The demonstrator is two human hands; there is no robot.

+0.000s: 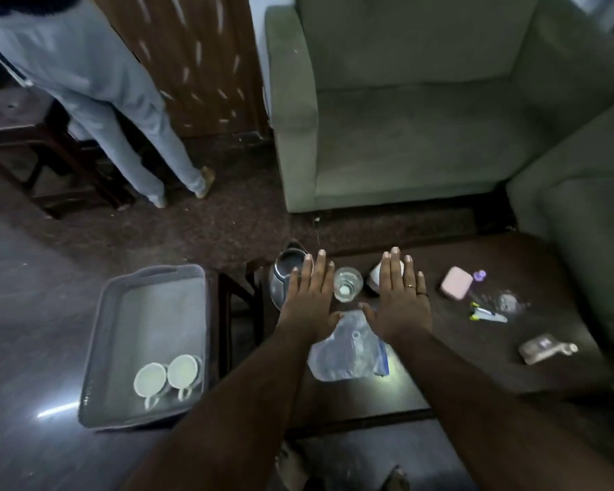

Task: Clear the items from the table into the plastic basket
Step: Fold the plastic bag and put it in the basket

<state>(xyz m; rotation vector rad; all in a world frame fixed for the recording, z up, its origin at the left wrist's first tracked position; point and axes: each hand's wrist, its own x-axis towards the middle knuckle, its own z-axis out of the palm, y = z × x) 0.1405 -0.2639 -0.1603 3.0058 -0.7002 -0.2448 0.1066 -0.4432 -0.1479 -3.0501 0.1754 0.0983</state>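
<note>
Hands flat, fingers straight: left hand (307, 295), right hand (401, 299); basket (96, 352) lies lengthwise away.

glass (348, 288) standing between both flat hands, kettle (284, 278) crowding left, bare tabletop (475, 363) right

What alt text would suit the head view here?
Left hand and right hand held flat and open over a dark table, flanking a drinking glass. A grey plastic basket on the floor holds two white cups.
</note>
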